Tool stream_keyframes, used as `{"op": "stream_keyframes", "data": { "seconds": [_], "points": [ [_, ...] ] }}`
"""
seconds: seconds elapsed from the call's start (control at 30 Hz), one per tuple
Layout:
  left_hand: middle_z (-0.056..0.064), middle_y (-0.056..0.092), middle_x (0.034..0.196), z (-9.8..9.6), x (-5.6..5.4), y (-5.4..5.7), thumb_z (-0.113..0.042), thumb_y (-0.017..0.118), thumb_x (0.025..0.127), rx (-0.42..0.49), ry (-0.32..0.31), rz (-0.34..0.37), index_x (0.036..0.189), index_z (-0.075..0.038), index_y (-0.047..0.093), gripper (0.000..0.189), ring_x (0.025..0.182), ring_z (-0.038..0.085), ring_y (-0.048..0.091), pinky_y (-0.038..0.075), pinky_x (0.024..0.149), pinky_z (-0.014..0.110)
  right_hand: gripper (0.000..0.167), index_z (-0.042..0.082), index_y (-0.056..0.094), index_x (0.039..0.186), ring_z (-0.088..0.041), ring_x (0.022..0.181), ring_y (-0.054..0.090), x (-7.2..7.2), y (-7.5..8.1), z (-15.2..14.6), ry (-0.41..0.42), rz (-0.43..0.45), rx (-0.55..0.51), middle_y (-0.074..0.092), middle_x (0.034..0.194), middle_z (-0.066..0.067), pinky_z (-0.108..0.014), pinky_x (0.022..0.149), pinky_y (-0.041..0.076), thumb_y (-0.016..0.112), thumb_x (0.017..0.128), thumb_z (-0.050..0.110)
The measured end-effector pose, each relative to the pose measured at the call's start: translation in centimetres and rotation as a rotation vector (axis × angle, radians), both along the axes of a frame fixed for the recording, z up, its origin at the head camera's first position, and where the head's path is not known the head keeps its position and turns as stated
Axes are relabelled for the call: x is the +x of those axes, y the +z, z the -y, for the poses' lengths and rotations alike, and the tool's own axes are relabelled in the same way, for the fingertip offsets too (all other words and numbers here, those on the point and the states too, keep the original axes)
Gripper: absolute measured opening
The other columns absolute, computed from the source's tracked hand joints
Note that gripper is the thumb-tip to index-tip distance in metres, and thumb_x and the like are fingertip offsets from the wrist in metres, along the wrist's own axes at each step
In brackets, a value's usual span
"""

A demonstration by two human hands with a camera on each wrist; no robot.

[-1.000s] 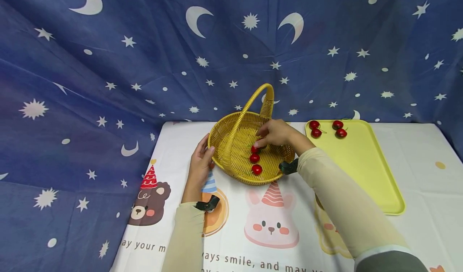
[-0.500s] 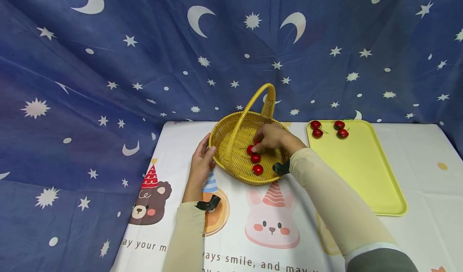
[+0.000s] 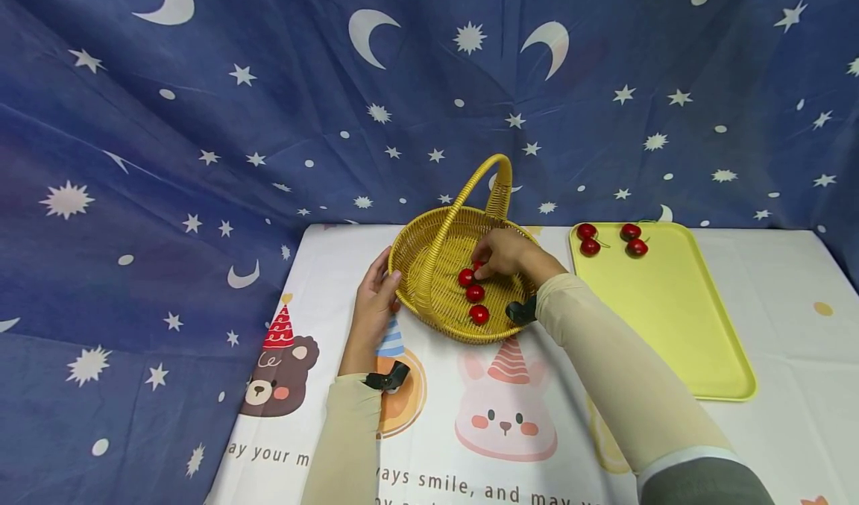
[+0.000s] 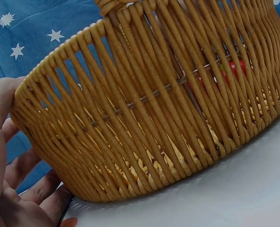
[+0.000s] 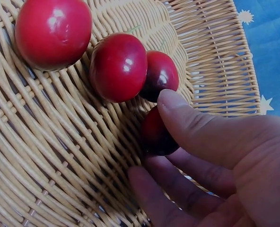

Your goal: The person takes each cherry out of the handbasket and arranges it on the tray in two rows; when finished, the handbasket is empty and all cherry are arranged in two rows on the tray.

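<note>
A yellow wicker basket (image 3: 431, 318) with an arched handle (image 3: 463, 199) stands on the table, tipped a little in the head view. My left hand (image 3: 373, 307) grips its left rim, thumb at the edge and fingers along the outer wall (image 4: 130, 118). Inside the basket, my right hand (image 3: 506, 255) pinches a dark red cherry (image 5: 154, 135) between thumb and fingers, low over the woven bottom. Several loose cherries lie beside it: one (image 5: 161, 75) just past the thumb tip, another (image 5: 118, 67) next to that, and a third (image 5: 54, 33) nearer the camera.
To the right lies a yellow tray (image 3: 661, 318), with several cherries (image 3: 589, 246) in pairs near its far edge. A white printed cloth (image 3: 429, 445) covers the table. Dark blue star-patterned fabric (image 3: 416, 80) hangs behind and on the left.
My right hand has moved slightly left and lower into the basket, where one cherry has shifted left. The left hand keeps its grip on the rim. Over the last half second little differs.
</note>
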State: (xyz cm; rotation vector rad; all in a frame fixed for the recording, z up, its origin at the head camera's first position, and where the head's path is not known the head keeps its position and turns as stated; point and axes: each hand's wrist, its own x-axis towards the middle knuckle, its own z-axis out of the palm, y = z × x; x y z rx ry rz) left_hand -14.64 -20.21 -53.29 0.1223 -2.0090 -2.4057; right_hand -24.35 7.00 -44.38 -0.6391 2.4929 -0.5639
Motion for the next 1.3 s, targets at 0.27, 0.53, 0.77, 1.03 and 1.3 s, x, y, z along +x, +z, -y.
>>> {"op": "stream_keyframes", "data": {
  "seconds": [0.27,0.53,0.77,1.03,1.3],
  "points": [
    [-0.012,0.048,0.154,0.0,0.0,0.1,-0.035,0.069,0.099,0.003,-0.001,-0.004,0.150,-0.036,0.048,0.055,0.107,0.013,0.058,0.038,0.054,0.024,0.035,0.008,0.076,0.116,-0.024,0.100,0.064,-0.1,0.0,-0.2,0.021,-0.024,0.001,0.073,0.104,-0.009,-0.040,0.093,0.051,0.082,0.088,0.028],
    [-0.012,0.049,0.154,-0.1,0.0,0.2,-0.035,0.070,0.098,0.011,0.014,0.011,0.149,-0.036,0.050,0.055,0.110,0.014,0.058,0.038,0.056,0.023,0.035,0.010,0.077,0.115,-0.024,0.098,0.064,0.0,0.7,-0.3,0.036,-0.042,0.004,0.073,0.104,-0.008,-0.039,0.090,0.052,0.081,0.088,0.032],
    [-0.011,0.048,0.154,-0.1,0.0,0.1,-0.032,0.069,0.099,0.014,0.012,-0.003,0.150,-0.034,0.050,0.054,0.122,0.015,0.055,0.043,0.061,0.022,0.035,0.010,0.076,0.116,-0.024,0.098,0.063,0.2,1.5,-0.7,0.024,-0.043,-0.025,0.073,0.103,-0.007,-0.040,0.090,0.051,0.080,0.089,0.032],
    [-0.009,0.046,0.157,-0.2,0.0,0.1,-0.029,0.066,0.101,0.009,0.011,-0.007,0.151,-0.033,0.048,0.053,0.122,0.016,0.055,0.043,0.060,0.021,0.026,0.016,0.077,0.107,-0.021,0.096,0.062,0.8,2.4,-1.7,-0.022,-0.007,-0.115,0.073,0.101,-0.003,-0.037,0.085,0.050,0.081,0.088,0.033],
    [-0.010,0.046,0.157,-0.1,0.0,0.0,-0.029,0.065,0.101,0.019,0.006,-0.016,0.151,-0.032,0.049,0.053,0.133,0.016,0.052,0.050,0.075,0.018,0.028,0.012,0.073,0.111,-0.025,0.092,0.069,1.4,2.9,-3.0,-0.081,0.100,-0.282,0.072,0.104,-0.007,-0.034,0.078,0.055,0.080,0.090,0.029]
  ]
}}
